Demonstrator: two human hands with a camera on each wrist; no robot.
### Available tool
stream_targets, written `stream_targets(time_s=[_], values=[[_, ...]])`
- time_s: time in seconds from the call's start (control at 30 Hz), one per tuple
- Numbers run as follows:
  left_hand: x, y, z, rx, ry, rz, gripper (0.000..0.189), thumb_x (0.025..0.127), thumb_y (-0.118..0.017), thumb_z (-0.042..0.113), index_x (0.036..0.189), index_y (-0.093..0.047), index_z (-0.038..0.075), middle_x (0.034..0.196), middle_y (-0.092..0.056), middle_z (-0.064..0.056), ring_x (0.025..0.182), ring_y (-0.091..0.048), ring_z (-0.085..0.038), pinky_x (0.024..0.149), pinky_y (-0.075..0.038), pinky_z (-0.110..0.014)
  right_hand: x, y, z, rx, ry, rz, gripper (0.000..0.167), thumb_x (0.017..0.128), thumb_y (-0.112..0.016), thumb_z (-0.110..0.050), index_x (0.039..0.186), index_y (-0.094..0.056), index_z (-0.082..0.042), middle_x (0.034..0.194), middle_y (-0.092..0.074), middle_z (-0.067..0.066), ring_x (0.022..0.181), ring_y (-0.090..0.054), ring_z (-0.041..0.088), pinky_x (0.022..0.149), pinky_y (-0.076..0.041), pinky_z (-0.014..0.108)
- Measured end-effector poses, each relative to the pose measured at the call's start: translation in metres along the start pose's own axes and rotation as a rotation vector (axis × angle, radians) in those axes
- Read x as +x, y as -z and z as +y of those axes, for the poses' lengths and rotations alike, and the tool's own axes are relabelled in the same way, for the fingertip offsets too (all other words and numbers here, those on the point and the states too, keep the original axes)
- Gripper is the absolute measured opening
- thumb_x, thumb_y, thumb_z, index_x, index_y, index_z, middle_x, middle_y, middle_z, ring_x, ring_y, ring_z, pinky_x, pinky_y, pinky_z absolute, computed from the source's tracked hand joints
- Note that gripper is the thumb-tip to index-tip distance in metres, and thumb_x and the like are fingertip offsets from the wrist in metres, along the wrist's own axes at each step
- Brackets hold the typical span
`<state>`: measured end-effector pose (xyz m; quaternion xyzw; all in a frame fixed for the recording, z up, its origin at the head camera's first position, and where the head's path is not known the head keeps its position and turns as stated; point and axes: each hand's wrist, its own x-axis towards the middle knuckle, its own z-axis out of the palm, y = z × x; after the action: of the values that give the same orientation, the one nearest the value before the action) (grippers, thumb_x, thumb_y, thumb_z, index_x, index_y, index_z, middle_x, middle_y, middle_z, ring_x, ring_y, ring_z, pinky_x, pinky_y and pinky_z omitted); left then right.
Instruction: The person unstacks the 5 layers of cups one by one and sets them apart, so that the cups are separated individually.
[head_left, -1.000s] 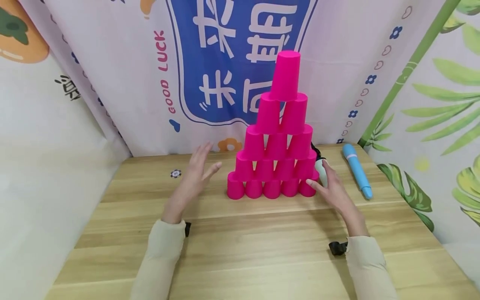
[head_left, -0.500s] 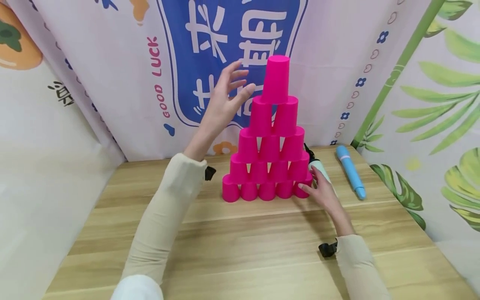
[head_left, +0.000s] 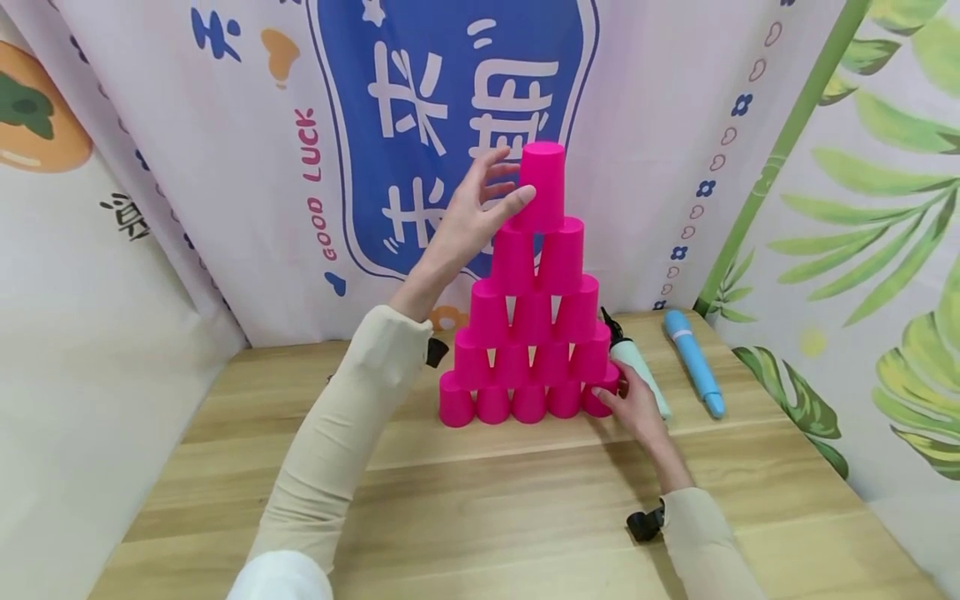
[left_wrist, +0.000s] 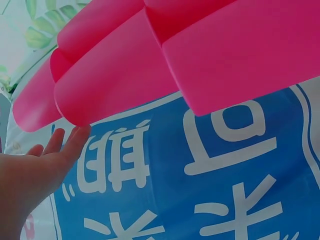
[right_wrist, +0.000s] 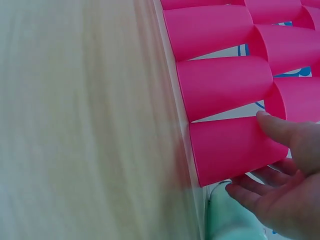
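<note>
Pink cups stand upside down in a tall pyramid, several rows high, with one top cup at its peak. My left hand is at the left of that top cup, its thumb in front of the cup's side and its fingers loosely bent. In the left wrist view its fingertips lie close to the cups' edge; whether they touch is not clear. Low on the right, my right hand holds the bottom-row end cup, thumb on the near side, fingers around the far side, partly hidden.
Behind the right hand a pale green bottle with a black top lies on the wooden table. Farther right lies a light blue stick-shaped object. A printed curtain hangs just behind the pyramid.
My left hand has risen from low beside the pyramid up to the top cup. My right hand has closed in around the bottom right cup. The head view has shifted slightly.
</note>
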<state>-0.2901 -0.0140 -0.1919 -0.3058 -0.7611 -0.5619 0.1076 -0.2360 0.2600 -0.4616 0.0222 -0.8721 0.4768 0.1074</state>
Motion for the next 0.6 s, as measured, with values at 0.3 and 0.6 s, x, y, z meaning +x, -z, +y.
stream_targets(time_s=[0.3,0.6], values=[[0.005,-0.005,-0.006,0.000,0.027,-0.006,0.076,0.085,-0.069,0.040,0.149,-0.030,0.025,0.141,-0.045,0.002,0.124,-0.049,-0.014,0.096,-0.048,-0.036,-0.001,-0.003,0.008,-0.014,-0.005,0.017,0.059,0.091,-0.067,-0.014,0.140,-0.041,0.005,0.128,-0.053,0.027,0.115,-0.054,0.042,0.095,-0.047,0.050],[0.014,-0.009,-0.001,0.019,0.070,-0.036,0.077,0.084,-0.072,0.037,0.148,-0.032,0.026,0.137,-0.048,0.000,0.120,-0.050,-0.016,0.092,-0.050,-0.034,-0.003,-0.004,0.006,0.002,0.054,0.044,0.056,0.091,-0.067,-0.010,0.138,-0.042,0.006,0.124,-0.055,0.028,0.112,-0.056,0.043,0.093,-0.049,0.050]])
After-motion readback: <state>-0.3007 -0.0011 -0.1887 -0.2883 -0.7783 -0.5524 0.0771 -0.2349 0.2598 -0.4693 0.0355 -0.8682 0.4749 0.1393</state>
